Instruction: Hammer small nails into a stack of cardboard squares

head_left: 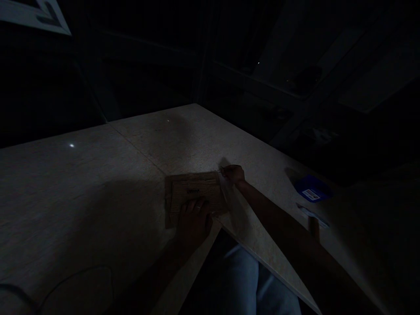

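Note:
A small stack of brown cardboard (179, 188), the top piece bearing a dark printed mark, lies on the stone-like tabletop (203, 144). My left hand (196, 221) rests flat over its near side, fingers stretched out, with a ring on one finger. At the far right corner of the cardboard, my right hand (233, 173) is closed in a pinch. What it pinches is too small and dark to name. A pale, thin streak (226, 188) runs down from there along the cardboard's right edge; I cannot tell whether it is clear film.
To the right sit a blue box (315, 188) with a white label, a slim pale tool (313, 215) and a brown cylinder-like thing (314, 228). A dark cable (78, 271) curves across the near left. The table's front corner is close to my legs (239, 275). Lighting is very dim.

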`<state>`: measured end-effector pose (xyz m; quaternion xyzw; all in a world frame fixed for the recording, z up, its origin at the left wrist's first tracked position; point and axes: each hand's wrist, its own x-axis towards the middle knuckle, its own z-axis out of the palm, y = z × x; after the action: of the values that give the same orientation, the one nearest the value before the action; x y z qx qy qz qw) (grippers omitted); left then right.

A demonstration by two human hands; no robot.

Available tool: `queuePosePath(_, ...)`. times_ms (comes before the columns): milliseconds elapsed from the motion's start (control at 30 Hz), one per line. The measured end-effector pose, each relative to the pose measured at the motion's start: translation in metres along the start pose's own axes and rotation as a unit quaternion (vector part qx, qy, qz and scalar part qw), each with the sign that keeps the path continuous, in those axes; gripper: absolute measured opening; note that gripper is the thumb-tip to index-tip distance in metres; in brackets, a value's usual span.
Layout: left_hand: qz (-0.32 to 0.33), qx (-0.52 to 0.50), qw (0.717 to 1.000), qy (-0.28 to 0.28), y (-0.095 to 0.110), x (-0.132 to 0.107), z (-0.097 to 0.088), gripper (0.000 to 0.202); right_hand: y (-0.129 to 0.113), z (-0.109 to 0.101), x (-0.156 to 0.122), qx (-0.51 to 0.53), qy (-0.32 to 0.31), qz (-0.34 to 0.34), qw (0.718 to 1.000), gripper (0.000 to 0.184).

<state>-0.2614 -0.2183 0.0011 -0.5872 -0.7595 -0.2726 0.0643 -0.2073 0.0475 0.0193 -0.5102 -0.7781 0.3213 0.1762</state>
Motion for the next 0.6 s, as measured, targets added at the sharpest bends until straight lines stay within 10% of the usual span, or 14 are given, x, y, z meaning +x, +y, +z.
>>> queuePosePath(600,0.002,-0.005,1.0,0.0,0.001,-0.001,0.002,0.034,-0.023,-0.007,-0.027,-0.055,0.01,-0.145,0.988,0.033)
